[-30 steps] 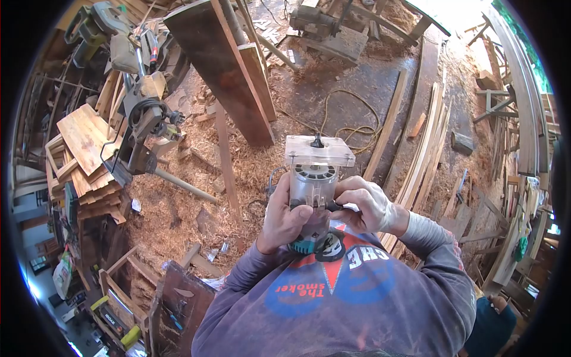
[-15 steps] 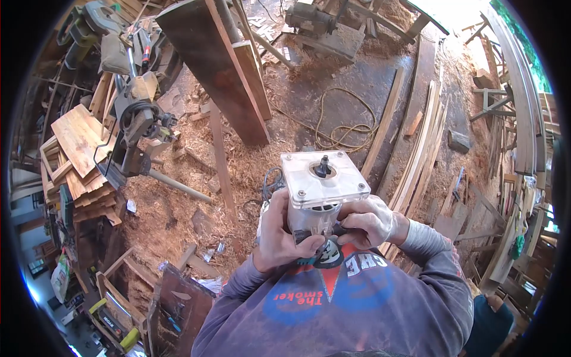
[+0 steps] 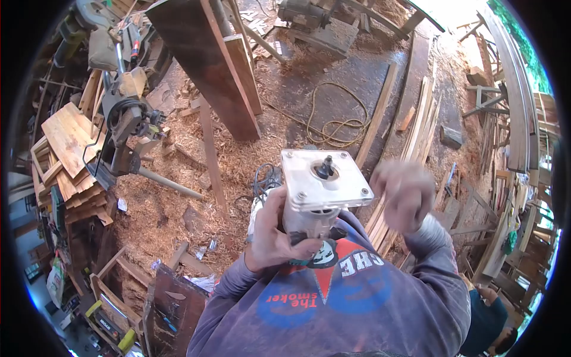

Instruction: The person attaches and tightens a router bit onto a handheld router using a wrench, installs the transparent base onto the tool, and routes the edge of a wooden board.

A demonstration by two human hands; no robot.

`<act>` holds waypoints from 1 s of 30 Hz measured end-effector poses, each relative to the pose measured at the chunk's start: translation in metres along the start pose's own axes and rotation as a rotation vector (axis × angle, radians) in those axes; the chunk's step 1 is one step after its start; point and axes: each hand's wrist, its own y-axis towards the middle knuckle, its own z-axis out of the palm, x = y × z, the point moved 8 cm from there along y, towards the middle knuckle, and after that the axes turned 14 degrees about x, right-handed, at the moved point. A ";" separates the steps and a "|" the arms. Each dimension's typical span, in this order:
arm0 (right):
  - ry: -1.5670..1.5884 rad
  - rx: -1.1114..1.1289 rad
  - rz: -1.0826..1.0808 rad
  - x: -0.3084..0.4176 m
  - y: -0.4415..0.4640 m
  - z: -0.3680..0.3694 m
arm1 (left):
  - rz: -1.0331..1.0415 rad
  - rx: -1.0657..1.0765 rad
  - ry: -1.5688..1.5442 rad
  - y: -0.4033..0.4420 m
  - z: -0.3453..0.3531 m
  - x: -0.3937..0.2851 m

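My left hand [image 3: 267, 235] is wrapped around the body of a trim router [image 3: 309, 221], which I hold upside down before my chest. Its clear square base plate [image 3: 303, 189] faces up, with a screw at each corner. From the round opening in the plate a dark router bit [image 3: 325, 168] points upward. My right hand [image 3: 407, 193] is raised just right of the base plate, apart from it. Motion smears its fingers, which look curled; whether anything is in them cannot be made out.
Wood shavings [image 3: 160, 220] cover the floor. A dark upright board [image 3: 205, 65] stands ahead, and a yellowish cord [image 3: 339, 141] lies coiled beyond the router. Long wood strips [image 3: 416, 128] run along the right. Stacked boards [image 3: 71, 143] are at left. Another person [image 3: 485, 318] is at the lower right.
My right hand has left the router's body and moved up and to the right. My left hand still holds the router, nearly in place. The view has shifted slightly.
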 end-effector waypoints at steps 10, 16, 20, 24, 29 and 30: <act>0.091 0.599 0.576 -0.056 0.078 0.022 | -0.162 0.222 -0.247 0.024 -0.004 0.037; 0.192 0.570 0.549 -0.064 0.078 0.027 | -0.242 0.180 -0.517 0.023 0.005 0.026; 0.105 0.616 0.473 -0.062 0.085 0.029 | -0.253 0.160 -0.531 0.024 0.005 0.024; 0.056 0.642 0.479 -0.063 0.090 0.034 | -0.230 0.186 -0.570 0.024 0.003 0.027; 0.043 0.619 0.487 -0.067 0.094 0.040 | -0.197 0.215 -0.594 0.024 -0.005 0.035; 0.046 0.626 0.484 -0.068 0.096 0.042 | -0.208 0.239 -0.644 0.023 -0.004 0.036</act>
